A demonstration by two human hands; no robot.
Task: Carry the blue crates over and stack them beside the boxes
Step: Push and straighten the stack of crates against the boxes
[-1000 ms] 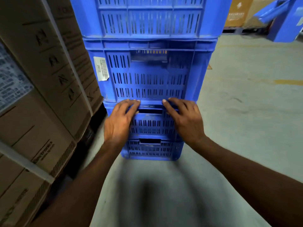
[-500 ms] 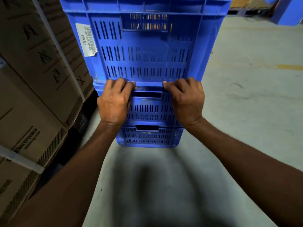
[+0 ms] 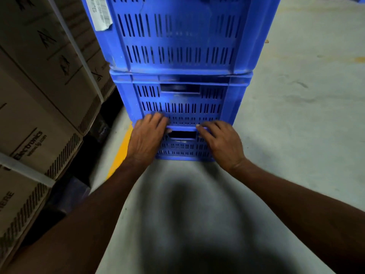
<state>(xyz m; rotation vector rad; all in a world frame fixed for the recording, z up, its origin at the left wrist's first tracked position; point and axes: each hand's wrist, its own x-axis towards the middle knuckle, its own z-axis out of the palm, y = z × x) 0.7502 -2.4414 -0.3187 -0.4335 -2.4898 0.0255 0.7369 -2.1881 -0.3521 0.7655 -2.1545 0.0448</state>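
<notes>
**A:** What stands farthest left?

**B:** Brown cardboard boxes [image 3: 39, 99], stacked high and bound with a pale strap [image 3: 79, 53]. They sit on a dark pallet [image 3: 65, 196].

**A:** And next to them?

**B:** A yellow line [image 3: 120, 153] painted on the grey floor [image 3: 296, 135] runs between the pallet and the blue crates [image 3: 235, 107]. The crates stand in one upright stack on the floor, just beside the boxes, with a narrow gap between them.

**A:** How many crates?

**B:** Three show. The top crate [image 3: 177, 36] runs out of view above and has a white label [image 3: 101, 14] near its left corner. The middle crate [image 3: 181, 103] sits under it. The bottom crate [image 3: 183, 149] rests on the floor.

**A:** Where is the left hand?

**B:** The left hand [image 3: 147, 138] lies on the front of the stack, over the seam where the middle crate meets the bottom crate. Its fingers [image 3: 156, 118] are pressed together, with the tips on the slotted wall of the middle crate. The thumb reaches toward the handle slot [image 3: 182, 134] of the bottom crate.

**A:** And the right hand?

**B:** The right hand [image 3: 221, 143] lies just right of that slot. Its fingers [image 3: 207, 125] are close together and point left, with the tips on the bottom crate's rim. Neither hand visibly curls round anything.

**A:** Farther right?

**B:** Bare concrete floor. Nearer the camera, a dark shadow [image 3: 187, 214] lies between the two forearms.
</notes>
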